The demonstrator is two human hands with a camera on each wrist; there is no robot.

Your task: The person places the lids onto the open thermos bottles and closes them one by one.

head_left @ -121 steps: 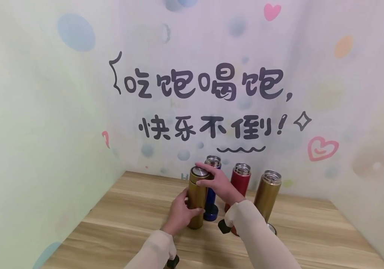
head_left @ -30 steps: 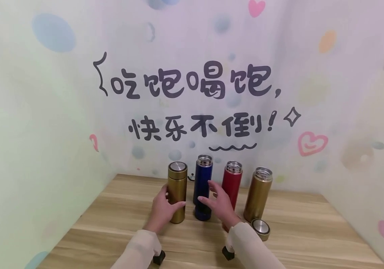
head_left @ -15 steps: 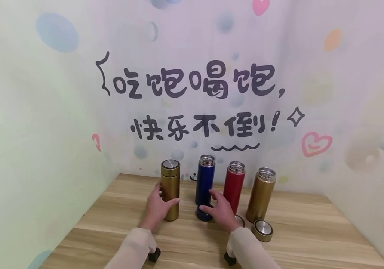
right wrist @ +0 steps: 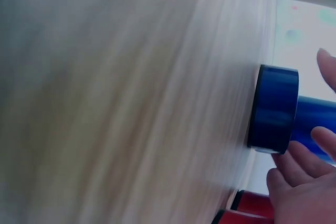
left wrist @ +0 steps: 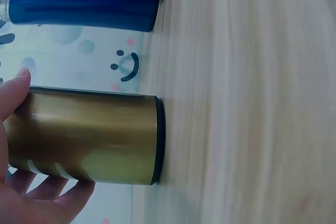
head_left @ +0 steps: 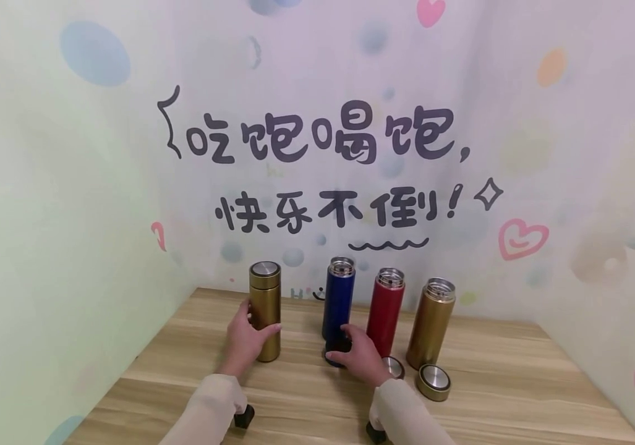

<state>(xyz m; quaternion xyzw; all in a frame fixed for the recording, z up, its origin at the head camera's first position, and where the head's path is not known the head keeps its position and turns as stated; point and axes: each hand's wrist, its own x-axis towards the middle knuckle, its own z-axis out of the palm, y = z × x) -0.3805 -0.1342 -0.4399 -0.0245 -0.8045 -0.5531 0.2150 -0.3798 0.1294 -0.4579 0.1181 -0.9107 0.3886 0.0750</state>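
Pale fabric backdrop (head_left: 317, 55) with pastel dots, hearts and black Chinese lettering stands behind a wood-grain surface (head_left: 295, 408), where four slim vacuum flasks stand upright in a loose row. At far left is a gold flask with its lid on (head_left: 265, 315), well apart from the others; the person's left grip (head_left: 243, 339) is wrapped on its lower body, thumb on the near side and fingers curled behind. Its smooth metallic wall looks stiff and perhaps a little slippery, with a modest weight, so a full wrap around the middle should suit it. Next comes a lidless blue flask (head_left: 338, 303), steel neck showing, its short blue lid (right wrist: 275, 111) sitting on the surface just in front. Around that lid hovers the right grip (head_left: 360, 355), thumb and fingers apart; whether a fingertip touches it, I cannot tell. The lid is probably light and rigid, best pinched across its side wall. Further right stands a lidless red flask (head_left: 386, 318), a steel-topped lid (head_left: 392, 367) partly hidden before it by the wrist. Last is a second gold flask (head_left: 431, 327), also lidless, with a gold-sided lid (head_left: 434, 382) resting in front, steel disc upward. Those bodies probably handle alike: hard, smooth, and likely to topple if knocked high up.
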